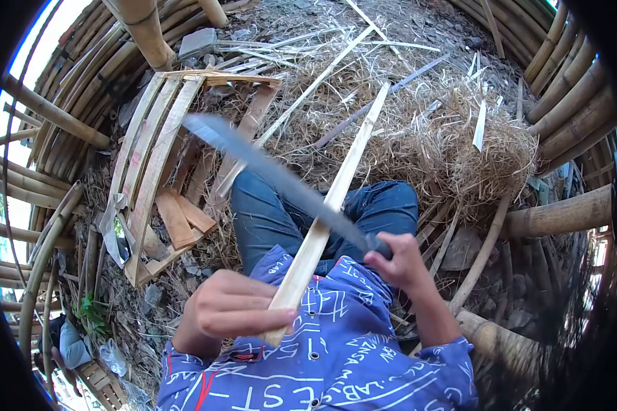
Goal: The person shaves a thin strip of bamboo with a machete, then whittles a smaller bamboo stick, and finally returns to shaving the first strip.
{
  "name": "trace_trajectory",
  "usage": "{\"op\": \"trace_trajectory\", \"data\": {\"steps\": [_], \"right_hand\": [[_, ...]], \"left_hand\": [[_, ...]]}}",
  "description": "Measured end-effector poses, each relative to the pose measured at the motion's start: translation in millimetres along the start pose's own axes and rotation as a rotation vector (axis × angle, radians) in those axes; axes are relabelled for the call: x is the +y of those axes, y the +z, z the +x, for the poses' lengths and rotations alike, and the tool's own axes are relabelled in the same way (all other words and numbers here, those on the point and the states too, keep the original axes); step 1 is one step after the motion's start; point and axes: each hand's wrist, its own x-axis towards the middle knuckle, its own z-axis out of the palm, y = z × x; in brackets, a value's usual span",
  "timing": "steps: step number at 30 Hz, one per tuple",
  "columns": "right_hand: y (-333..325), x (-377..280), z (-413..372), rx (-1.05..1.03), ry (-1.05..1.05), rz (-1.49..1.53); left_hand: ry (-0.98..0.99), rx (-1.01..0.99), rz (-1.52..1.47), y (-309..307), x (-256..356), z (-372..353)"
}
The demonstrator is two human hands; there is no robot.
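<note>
My left hand (236, 306) is wrapped round the near end of a long pale bamboo strip (353, 161), which points away from me over my lap. In my right hand (399, 262) is the dark handle of a machete (274, 171). Its long grey blade lies slantwise across the strip, reaching up to the left, and is slightly blurred. Blade and strip overlap a little above my knees. Beneath them are my crossed legs in blue jeans (264, 212).
A wooden slatted crate (154, 154) stands on the left, with brown wood pieces (182, 219) by it. Curly bamboo shavings (459, 144) pile up ahead and to the right. Bamboo poles (562, 212) rise round the sides, and loose strips (308, 89) lie ahead.
</note>
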Motion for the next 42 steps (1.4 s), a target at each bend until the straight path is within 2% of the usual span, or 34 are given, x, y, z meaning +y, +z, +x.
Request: {"op": "trace_trajectory", "data": {"steps": [2,3,4,5,7,10,12,16,19,22,36,38,40,42], "right_hand": [[-2.7,31.2,11.7,0.141,0.109,0.025],[-14.0,48.4,18.9,0.066,0.261,-0.013],[-15.4,76.4,21.8,0.092,0.3,0.031],[-17.1,89.4,20.2,0.105,0.29,0.052],[-15.8,90.0,18.7,0.103,0.26,0.071],[-4.6,60.2,-0.4,-0.048,0.332,0.393],[0.5,29.9,-5.4,-0.085,0.147,0.354],[3.7,-14.7,-13.8,-0.183,-0.061,0.34],[11.8,-9.9,-9.7,-0.15,-0.054,0.404],[10.5,-0.9,-4.3,-0.164,-0.071,0.315],[16.0,15.1,0.3,0.017,-0.178,0.147],[19.9,38.5,0.9,0.091,-0.037,0.122],[21.6,68.7,4.8,0.122,0.01,0.163],[22.6,101.5,11.9,0.174,0.225,0.217]], "left_hand": [[0.045,0.018,-0.012,-0.1,6.6,1.7],[0.062,-0.001,-0.017,-0.9,6.7,1.9],[0.08,-0.019,-0.019,-2.3,7.3,2.8],[-0.026,-0.05,0.009,-3.6,9.5,8.7],[-0.013,-0.039,0.017,-2.0,3.5,5.6],[-0.019,-0.009,0.061,-0.3,0.3,2.7],[-0.006,0.065,0.168,3.2,-1.2,4.9],[0.028,0.09,0.151,13.1,-1.9,7.2],[0.012,0.087,0.149,12.7,2.2,9.2],[-0.004,0.064,0.122,10.5,6.3,11.5],[-0.01,0.008,0.122,10.9,4.0,3.9],[0.087,0.021,0.078,3.9,10.0,8.6],[0.065,-0.009,0.076,5.3,13.7,9.9],[0.078,0.01,0.043,8.7,11.5,10.8]]}}
